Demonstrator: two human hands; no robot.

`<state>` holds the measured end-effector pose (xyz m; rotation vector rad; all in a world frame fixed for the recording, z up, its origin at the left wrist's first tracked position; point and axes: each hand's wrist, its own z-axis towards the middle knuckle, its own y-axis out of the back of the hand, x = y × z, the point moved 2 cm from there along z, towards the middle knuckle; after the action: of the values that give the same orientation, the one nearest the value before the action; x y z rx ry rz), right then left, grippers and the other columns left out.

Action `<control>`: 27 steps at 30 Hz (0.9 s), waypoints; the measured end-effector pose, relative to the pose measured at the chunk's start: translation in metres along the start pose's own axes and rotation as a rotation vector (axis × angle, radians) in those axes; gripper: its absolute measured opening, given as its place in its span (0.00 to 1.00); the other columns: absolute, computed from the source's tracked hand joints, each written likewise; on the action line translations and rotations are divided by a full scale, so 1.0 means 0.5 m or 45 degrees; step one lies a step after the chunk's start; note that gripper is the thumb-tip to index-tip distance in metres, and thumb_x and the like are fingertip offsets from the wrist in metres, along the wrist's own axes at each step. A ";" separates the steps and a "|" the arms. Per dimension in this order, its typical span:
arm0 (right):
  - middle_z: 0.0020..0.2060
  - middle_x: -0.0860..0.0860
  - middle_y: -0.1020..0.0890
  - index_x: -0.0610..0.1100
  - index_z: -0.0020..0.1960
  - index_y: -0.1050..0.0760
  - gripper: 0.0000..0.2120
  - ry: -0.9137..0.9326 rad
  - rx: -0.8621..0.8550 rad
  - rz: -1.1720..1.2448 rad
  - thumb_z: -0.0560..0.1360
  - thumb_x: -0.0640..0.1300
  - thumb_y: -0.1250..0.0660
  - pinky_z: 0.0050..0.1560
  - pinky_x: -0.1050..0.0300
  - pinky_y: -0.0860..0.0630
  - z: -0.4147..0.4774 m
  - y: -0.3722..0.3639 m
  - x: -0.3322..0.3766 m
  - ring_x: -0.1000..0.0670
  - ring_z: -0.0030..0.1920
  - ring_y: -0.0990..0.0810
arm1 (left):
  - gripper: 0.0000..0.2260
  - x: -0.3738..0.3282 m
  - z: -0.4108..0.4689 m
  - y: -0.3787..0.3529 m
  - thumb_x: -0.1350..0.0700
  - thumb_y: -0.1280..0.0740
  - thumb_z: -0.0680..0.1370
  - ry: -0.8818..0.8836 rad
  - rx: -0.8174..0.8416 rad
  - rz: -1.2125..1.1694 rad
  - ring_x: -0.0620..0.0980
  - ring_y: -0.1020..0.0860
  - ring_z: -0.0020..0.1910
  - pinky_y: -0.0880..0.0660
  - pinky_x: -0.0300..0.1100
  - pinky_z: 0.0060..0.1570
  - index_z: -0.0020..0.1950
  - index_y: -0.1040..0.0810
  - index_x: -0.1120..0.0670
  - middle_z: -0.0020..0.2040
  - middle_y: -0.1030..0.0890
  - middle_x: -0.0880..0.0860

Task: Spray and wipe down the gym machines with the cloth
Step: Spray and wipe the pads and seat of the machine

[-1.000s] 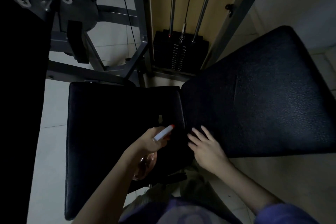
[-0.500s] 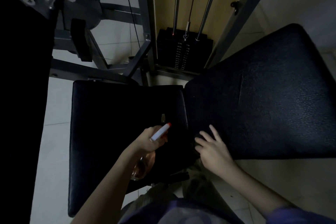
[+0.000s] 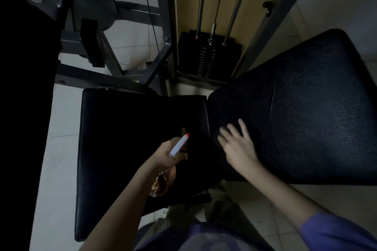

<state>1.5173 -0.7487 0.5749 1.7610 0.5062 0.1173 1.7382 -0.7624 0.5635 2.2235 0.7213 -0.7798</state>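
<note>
Spray bottle (image 3: 179, 145) gripped in left hand (image 3: 169, 156), right hand (image 3: 237, 146) spread flat on back pad (image 3: 306, 118).

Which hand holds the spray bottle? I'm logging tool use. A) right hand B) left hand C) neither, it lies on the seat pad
B: the left hand is wrapped round the spray bottle, its red-tipped nozzle pointing out over the seat pad, while the right hand lies spread on the back pad.

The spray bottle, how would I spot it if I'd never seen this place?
Find the flat black padded seat below the grey metal frame. Over its right edge, the left hand grips a clear spray bottle; its white nozzle with a red tip is the only bright thing there.
</note>
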 end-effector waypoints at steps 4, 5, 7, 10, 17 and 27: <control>0.77 0.43 0.55 0.41 0.77 0.57 0.30 -0.222 0.126 -0.158 0.80 0.46 0.47 0.72 0.41 0.65 0.080 0.025 0.005 0.43 0.76 0.58 | 0.15 0.010 0.005 -0.006 0.66 0.35 0.76 -0.001 -0.035 -0.047 0.44 0.26 0.47 0.28 0.32 0.44 0.61 0.29 0.55 0.47 0.27 0.45; 0.77 0.44 0.58 0.41 0.77 0.59 0.29 -0.173 0.200 -0.173 0.81 0.47 0.50 0.72 0.42 0.65 0.089 0.015 0.016 0.43 0.76 0.61 | 0.15 0.014 0.005 -0.008 0.66 0.35 0.76 0.006 -0.027 -0.062 0.47 0.25 0.49 0.25 0.37 0.47 0.61 0.29 0.56 0.49 0.26 0.48; 0.77 0.45 0.51 0.42 0.77 0.50 0.27 -0.037 0.275 -0.114 0.81 0.48 0.51 0.73 0.43 0.66 0.084 -0.001 0.020 0.44 0.76 0.57 | 0.16 0.017 0.002 -0.008 0.65 0.35 0.75 0.010 -0.022 -0.087 0.54 0.24 0.53 0.24 0.49 0.54 0.63 0.29 0.58 0.53 0.25 0.54; 0.60 0.45 0.21 0.43 0.57 0.20 0.15 0.051 0.031 -0.023 0.73 0.45 0.34 0.72 0.44 0.59 0.080 0.013 -0.016 0.43 0.67 0.30 | 0.21 0.019 0.000 -0.003 0.57 0.34 0.72 -0.011 -0.017 -0.111 0.55 0.24 0.55 0.24 0.53 0.56 0.65 0.30 0.55 0.55 0.25 0.55; 0.77 0.47 0.51 0.43 0.77 0.52 0.26 -0.212 0.087 -0.150 0.80 0.44 0.51 0.73 0.44 0.62 0.212 0.065 -0.072 0.44 0.76 0.56 | 0.18 0.035 0.020 0.004 0.48 0.38 0.67 -0.046 -0.041 -0.085 0.45 0.26 0.43 0.29 0.38 0.43 0.56 0.31 0.49 0.46 0.27 0.46; 0.69 0.43 0.30 0.40 0.70 0.33 0.23 -0.051 -0.057 0.049 0.75 0.37 0.40 0.74 0.46 0.56 0.207 0.031 -0.068 0.42 0.71 0.37 | 0.21 0.049 0.036 -0.017 0.50 0.39 0.68 -0.132 -0.056 -0.234 0.39 0.27 0.39 0.30 0.27 0.39 0.58 0.28 0.59 0.43 0.29 0.43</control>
<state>1.5264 -0.8585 0.5694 1.7263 0.4376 0.1195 1.7430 -0.7635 0.5325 2.0812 0.8916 -0.9521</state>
